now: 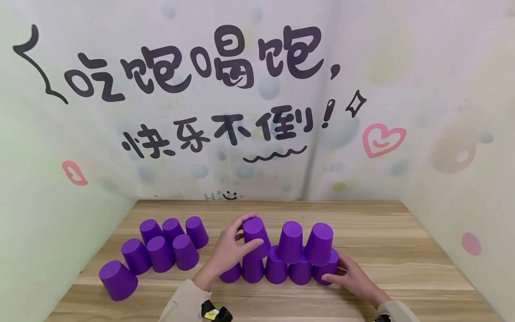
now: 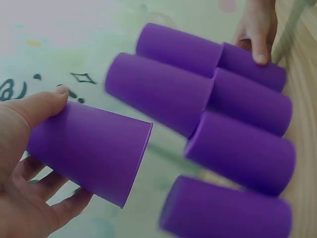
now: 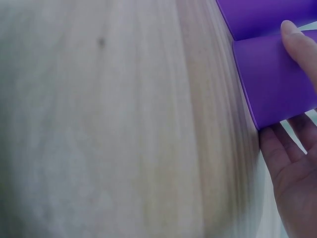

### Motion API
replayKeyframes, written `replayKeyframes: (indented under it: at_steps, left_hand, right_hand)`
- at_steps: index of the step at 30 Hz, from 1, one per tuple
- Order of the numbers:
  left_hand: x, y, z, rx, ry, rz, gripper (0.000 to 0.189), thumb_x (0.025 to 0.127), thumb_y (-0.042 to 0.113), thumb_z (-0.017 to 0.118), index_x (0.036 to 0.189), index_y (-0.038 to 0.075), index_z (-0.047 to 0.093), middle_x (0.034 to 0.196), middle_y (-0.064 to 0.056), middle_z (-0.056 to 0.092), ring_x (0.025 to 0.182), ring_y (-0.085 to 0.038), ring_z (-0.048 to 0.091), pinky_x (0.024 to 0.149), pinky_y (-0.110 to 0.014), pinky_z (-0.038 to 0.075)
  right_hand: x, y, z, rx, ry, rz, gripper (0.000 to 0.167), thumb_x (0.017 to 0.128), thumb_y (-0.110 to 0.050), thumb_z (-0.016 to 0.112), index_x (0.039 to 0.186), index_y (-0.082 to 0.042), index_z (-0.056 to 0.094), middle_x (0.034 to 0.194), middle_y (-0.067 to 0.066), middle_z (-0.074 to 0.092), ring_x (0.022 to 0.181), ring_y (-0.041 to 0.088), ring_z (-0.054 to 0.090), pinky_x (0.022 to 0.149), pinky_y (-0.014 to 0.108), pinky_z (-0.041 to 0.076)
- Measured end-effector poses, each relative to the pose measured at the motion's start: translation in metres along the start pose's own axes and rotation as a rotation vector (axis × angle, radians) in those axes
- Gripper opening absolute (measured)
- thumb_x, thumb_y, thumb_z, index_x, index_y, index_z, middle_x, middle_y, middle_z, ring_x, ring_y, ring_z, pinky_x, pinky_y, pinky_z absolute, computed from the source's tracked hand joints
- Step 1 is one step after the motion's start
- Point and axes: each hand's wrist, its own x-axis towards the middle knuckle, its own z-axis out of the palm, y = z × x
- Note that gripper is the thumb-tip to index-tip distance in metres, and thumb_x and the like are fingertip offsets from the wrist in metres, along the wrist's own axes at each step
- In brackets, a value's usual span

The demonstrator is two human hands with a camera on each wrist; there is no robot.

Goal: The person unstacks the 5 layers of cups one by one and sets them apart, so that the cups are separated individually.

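My left hand (image 1: 230, 248) grips an upside-down purple cup (image 1: 254, 235) between thumb and fingers. In the left wrist view this held cup (image 2: 94, 148) hangs apart from the cups beneath it. Below runs a row of several upturned purple cups, among them a middle cup (image 1: 276, 270). Two more, the left upper cup (image 1: 290, 243) and the right upper cup (image 1: 319, 243), stand on the row's right part. My right hand (image 1: 356, 278) holds the rightmost bottom cup (image 1: 324, 272), thumb in front, fingers on its right side; the right wrist view shows this cup (image 3: 277, 79) too.
Several other upturned purple cups stand to the left on the wooden table (image 1: 249, 304), the nearest being a front-left cup (image 1: 118, 281). A printed backdrop (image 1: 257, 179) rises behind the table, with pale walls at both sides.
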Motion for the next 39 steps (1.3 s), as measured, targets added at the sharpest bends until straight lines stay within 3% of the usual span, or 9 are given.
replayKeyframes:
  at_steps: [6, 10, 14, 17, 20, 27, 30, 36, 39]
  left_hand:
    - [-0.011, -0.011, -0.036, 0.053, 0.064, -0.03, 0.055, 0.075, 0.02, 0.071, 0.124, 0.023, 0.048, 0.113, -0.004, 0.055, 0.101, -0.018, 0.053, 0.087, -0.035, 0.044]
    - [-0.028, -0.012, -0.066, 0.124, 0.125, -0.01, 0.056, 0.074, 0.016, 0.071, 0.125, 0.019, 0.047, 0.112, -0.007, 0.056, 0.098, -0.014, 0.056, 0.084, -0.032, 0.047]
    - [-0.047, -0.015, -0.095, 0.256, 0.187, 0.0, 0.056, 0.075, 0.011, 0.071, 0.125, 0.013, 0.047, 0.112, -0.012, 0.056, 0.095, -0.004, 0.055, 0.08, -0.026, 0.048]
    - [-0.064, -0.017, -0.114, 0.334, 0.217, -0.053, 0.055, 0.076, 0.013, 0.069, 0.126, 0.013, 0.046, 0.116, -0.014, 0.053, 0.095, 0.006, 0.049, 0.08, -0.015, 0.045]
    - [-0.081, -0.02, -0.128, 0.342, 0.242, -0.109, 0.055, 0.078, 0.013, 0.068, 0.127, 0.012, 0.044, 0.12, -0.017, 0.048, 0.095, 0.012, 0.045, 0.078, -0.006, 0.04]
    - [-0.111, -0.046, -0.148, 0.361, 0.349, -0.143, 0.056, 0.077, 0.004, 0.068, 0.127, 0.005, 0.042, 0.116, -0.013, 0.044, 0.092, 0.017, 0.042, 0.073, -0.003, 0.04]
    - [-0.12, -0.058, -0.153, 0.362, 0.381, -0.179, 0.057, 0.076, 0.003, 0.068, 0.126, 0.004, 0.041, 0.115, -0.017, 0.044, 0.09, 0.018, 0.04, 0.07, -0.001, 0.039]
    - [-0.126, -0.075, -0.159, 0.422, 0.349, -0.255, 0.056, 0.077, 0.009, 0.069, 0.125, 0.002, 0.041, 0.117, -0.025, 0.045, 0.088, 0.021, 0.034, 0.071, -0.006, 0.043]
    - [-0.127, -0.077, -0.158, 0.456, 0.33, -0.274, 0.056, 0.076, 0.012, 0.069, 0.123, 0.0, 0.041, 0.116, -0.028, 0.045, 0.087, 0.022, 0.031, 0.07, -0.002, 0.038]
  right_hand:
    - [0.0, 0.0, -0.001, -0.002, -0.006, 0.009, 0.067, 0.076, -0.016, 0.069, 0.13, 0.005, 0.035, 0.113, 0.023, 0.053, 0.093, 0.008, 0.057, 0.076, 0.025, 0.05]
    - [0.0, 0.0, -0.001, -0.012, -0.002, 0.009, 0.068, 0.076, -0.015, 0.07, 0.13, 0.006, 0.035, 0.113, 0.024, 0.052, 0.094, 0.009, 0.057, 0.076, 0.025, 0.05]
    - [0.001, -0.001, -0.002, -0.019, 0.003, 0.01, 0.068, 0.076, -0.015, 0.07, 0.13, 0.006, 0.035, 0.114, 0.025, 0.051, 0.095, 0.009, 0.057, 0.078, 0.024, 0.049]
    - [0.002, -0.001, -0.002, -0.013, -0.003, 0.016, 0.069, 0.076, -0.017, 0.07, 0.13, 0.006, 0.034, 0.115, 0.025, 0.051, 0.095, 0.009, 0.057, 0.078, 0.024, 0.049]
    - [0.002, -0.001, -0.002, -0.018, -0.007, 0.016, 0.069, 0.075, -0.017, 0.07, 0.13, 0.005, 0.035, 0.114, 0.024, 0.052, 0.094, 0.008, 0.057, 0.078, 0.025, 0.049]
    - [0.001, 0.0, 0.0, -0.024, -0.002, 0.009, 0.068, 0.075, -0.015, 0.07, 0.129, 0.006, 0.035, 0.112, 0.023, 0.053, 0.093, 0.008, 0.056, 0.076, 0.026, 0.05]
    - [0.001, -0.001, 0.0, -0.01, -0.009, 0.012, 0.067, 0.075, -0.015, 0.07, 0.129, 0.006, 0.036, 0.113, 0.023, 0.053, 0.093, 0.007, 0.056, 0.076, 0.026, 0.05]
    - [-0.001, -0.003, 0.0, 0.006, -0.026, -0.001, 0.065, 0.077, -0.012, 0.068, 0.129, 0.008, 0.034, 0.114, 0.027, 0.05, 0.095, 0.007, 0.056, 0.077, 0.025, 0.049]
    - [-0.001, -0.005, 0.001, 0.014, -0.027, -0.007, 0.065, 0.078, -0.011, 0.067, 0.129, 0.008, 0.033, 0.114, 0.027, 0.05, 0.094, 0.006, 0.056, 0.076, 0.025, 0.049]
